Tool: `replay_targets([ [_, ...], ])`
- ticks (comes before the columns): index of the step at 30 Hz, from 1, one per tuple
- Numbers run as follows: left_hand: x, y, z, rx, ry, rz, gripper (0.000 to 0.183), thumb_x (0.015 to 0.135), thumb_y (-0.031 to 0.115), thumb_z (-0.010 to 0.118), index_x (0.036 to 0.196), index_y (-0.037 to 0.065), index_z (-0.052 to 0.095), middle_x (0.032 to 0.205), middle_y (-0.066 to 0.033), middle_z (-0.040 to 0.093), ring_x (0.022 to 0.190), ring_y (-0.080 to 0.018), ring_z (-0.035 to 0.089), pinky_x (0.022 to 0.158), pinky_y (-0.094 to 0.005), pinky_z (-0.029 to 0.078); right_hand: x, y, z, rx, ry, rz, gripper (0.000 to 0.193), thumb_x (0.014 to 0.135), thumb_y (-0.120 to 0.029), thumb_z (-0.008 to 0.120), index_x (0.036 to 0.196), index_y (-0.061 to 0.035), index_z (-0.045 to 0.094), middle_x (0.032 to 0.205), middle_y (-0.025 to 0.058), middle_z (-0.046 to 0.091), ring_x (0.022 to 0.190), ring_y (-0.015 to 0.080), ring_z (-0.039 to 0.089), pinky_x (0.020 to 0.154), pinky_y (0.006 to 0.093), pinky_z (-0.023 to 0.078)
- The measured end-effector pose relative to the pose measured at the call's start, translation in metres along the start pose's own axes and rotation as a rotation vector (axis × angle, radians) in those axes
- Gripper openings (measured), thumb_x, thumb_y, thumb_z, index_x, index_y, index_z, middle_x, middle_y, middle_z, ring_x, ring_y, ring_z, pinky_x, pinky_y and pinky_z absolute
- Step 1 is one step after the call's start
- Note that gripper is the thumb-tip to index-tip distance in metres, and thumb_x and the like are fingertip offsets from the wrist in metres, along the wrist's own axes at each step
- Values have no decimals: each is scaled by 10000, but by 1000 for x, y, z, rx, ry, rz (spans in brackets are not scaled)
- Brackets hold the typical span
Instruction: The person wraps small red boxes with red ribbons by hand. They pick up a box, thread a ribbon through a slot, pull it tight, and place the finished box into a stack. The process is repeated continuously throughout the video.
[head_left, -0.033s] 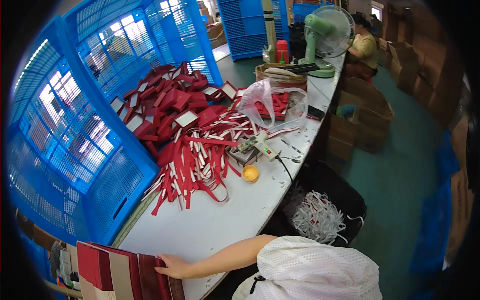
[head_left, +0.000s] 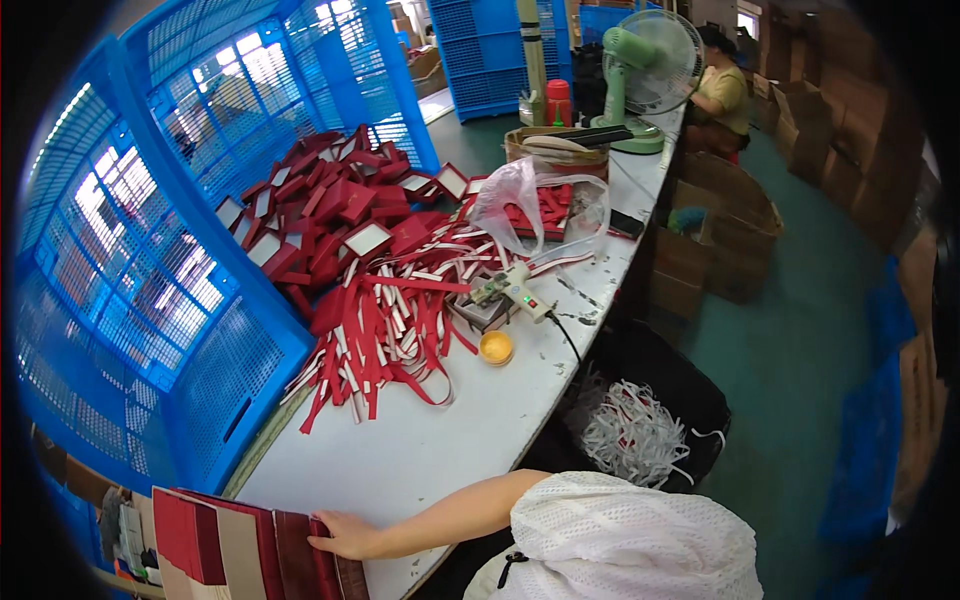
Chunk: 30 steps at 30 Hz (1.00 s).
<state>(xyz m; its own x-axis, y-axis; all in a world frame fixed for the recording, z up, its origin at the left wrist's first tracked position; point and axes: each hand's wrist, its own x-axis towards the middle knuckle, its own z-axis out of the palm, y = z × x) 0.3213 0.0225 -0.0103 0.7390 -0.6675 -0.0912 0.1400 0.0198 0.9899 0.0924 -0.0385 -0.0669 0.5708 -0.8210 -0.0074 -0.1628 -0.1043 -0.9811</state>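
Observation:
My right hand (head_left: 345, 535) reaches left across the near end of the white table (head_left: 400, 450). Its fingers are bent over the edge of a row of dark red and beige covers (head_left: 240, 550) that stand upright side by side. My left hand does not show. Farther along the table lies a tangle of red and white strips (head_left: 385, 335). Behind it rises a heap of small red boxes (head_left: 345, 205), some with a pale panel. Beside the strips are a round yellow pot (head_left: 496, 347) and a white corded tool (head_left: 525, 297) with a small light.
A large blue mesh crate (head_left: 235, 370) lines the table's left side. A clear plastic bag (head_left: 510, 205) and a green fan (head_left: 632, 70) are farther along. Right of the table stand a black sack of white paper strips (head_left: 635, 435), cardboard boxes (head_left: 735, 245) and a seated person (head_left: 728, 95).
The whole view has shifted very slightly. My right hand stays at the upright covers, and the things on the table keep their places.

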Motion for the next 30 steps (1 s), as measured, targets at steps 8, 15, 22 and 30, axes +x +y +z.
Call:
replay_targets([
  [8,-9,-10,22,7,-47,-33,582,810,499,355,1130,16,406,1079,-128,498,974,-245,501,834,-375,408,-2,-3,-2,-1,-23,72,612,774,-470,417,1198,-45,296,1216,164,331,1130,314,298,937,381,247],
  [15,-17,-16,30,-8,-60,-50,578,811,496,358,1129,16,407,1078,-127,499,972,-244,502,834,-373,408,0,-4,-9,12,3,68,604,773,-463,424,1195,-49,297,1204,162,337,1129,312,296,937,378,245],
  [22,-26,-21,33,-8,-74,-66,573,812,492,361,1127,16,408,1076,-125,500,971,-242,502,833,-372,409,4,2,-11,23,41,59,594,771,-443,440,1189,-46,301,1192,167,346,1118,322,304,929,380,255],
  [30,-36,-25,34,-25,-101,-82,568,813,488,364,1126,16,409,1075,-124,501,970,-240,503,833,-369,410,3,1,-24,14,107,58,566,768,-419,461,1170,-48,316,1175,172,362,1097,336,323,920,386,265],
])
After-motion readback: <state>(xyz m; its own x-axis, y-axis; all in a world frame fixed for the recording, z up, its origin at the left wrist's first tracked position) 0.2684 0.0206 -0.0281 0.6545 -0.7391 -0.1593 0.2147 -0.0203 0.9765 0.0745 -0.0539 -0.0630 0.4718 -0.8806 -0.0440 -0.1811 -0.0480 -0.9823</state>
